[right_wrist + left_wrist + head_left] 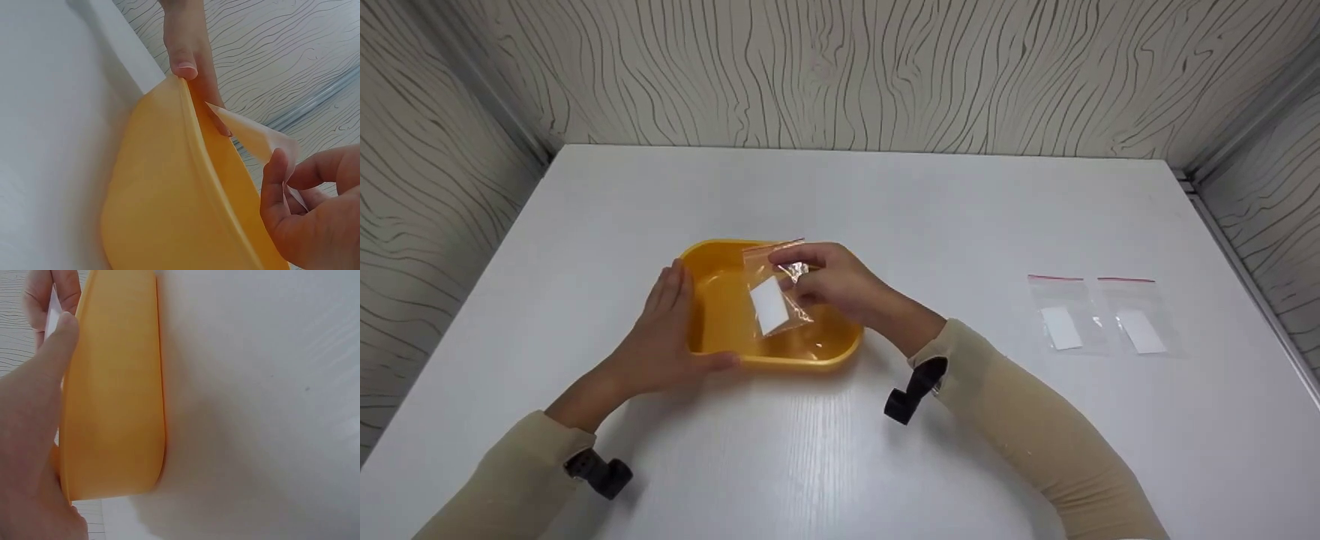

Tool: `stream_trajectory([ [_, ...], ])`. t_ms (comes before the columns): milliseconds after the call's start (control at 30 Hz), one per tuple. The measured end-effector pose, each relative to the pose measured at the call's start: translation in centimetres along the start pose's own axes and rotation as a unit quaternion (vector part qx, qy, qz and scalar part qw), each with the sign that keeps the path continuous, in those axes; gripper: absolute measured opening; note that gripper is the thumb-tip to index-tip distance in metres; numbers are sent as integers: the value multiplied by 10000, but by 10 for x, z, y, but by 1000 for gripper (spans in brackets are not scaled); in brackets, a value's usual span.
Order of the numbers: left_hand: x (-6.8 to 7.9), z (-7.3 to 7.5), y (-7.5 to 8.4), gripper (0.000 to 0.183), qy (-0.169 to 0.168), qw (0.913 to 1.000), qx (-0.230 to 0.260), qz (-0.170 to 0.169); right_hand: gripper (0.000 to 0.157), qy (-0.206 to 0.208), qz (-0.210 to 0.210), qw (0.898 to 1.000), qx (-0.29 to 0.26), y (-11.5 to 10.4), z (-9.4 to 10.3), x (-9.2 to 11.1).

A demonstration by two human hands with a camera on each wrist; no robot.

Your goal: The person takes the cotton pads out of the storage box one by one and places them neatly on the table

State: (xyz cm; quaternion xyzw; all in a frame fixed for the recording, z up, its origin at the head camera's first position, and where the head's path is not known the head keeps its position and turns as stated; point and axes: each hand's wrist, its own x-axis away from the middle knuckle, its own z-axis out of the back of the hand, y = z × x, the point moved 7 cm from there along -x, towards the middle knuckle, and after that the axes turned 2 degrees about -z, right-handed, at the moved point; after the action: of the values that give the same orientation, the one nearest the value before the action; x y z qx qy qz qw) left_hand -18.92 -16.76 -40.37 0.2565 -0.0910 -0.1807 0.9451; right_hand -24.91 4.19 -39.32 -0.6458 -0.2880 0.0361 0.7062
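Note:
A yellow plastic tub point(810, 364) stands on the white table. My left hand point(664, 330) holds it at its near left corner, thumb over the near rim and fingers along the left wall. Over the tub's opening, my right hand point(840, 281) pinches a small clear zip bag point(757, 270) by its right side. Inside that bag is a white rectangular piece point(769, 306), and a red line runs along its top. In the right wrist view the bag point(253, 135) tilts above the rim, its sheet seen nearly edge-on.
Two similar zip bags, a left one point(1057, 296) and a right one point(1129, 296), lie side by side on the table point(960, 217) at the right, each with a white piece inside. Patterned wall panels point(840, 75) enclose the table's back and sides.

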Motion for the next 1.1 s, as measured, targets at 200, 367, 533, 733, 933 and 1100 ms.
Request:
stream_trajectory([
  [200, 1, -1, -1, 135, -6, 10000, 21, 54, 49, 71, -45, 9999, -112, 2, 5, 3],
  [367, 1, -1, -2, 135, -39, 10000, -7, 73, 49, 64, 35, 9997, -246, 3, 9, 4],
  [533, 1, -1, -2, 136, -66, 9999, 43, 98, 51, 10, 163, 9981, -594, 3, 13, 8],
  [733, 1, -1, -2, 135, -122, 9998, 53, 144, 50, 85, 139, 9982, -572, 4, 21, 12],
  [933, 2, -1, -2, 136, -115, 9998, 63, 174, 50, 127, 102, 9988, -471, 5, 31, 21],
  [1100, 3, 0, -1, 135, -109, 9998, 58, 154, 49, 122, 186, 9988, -433, 4, 41, 27],
])
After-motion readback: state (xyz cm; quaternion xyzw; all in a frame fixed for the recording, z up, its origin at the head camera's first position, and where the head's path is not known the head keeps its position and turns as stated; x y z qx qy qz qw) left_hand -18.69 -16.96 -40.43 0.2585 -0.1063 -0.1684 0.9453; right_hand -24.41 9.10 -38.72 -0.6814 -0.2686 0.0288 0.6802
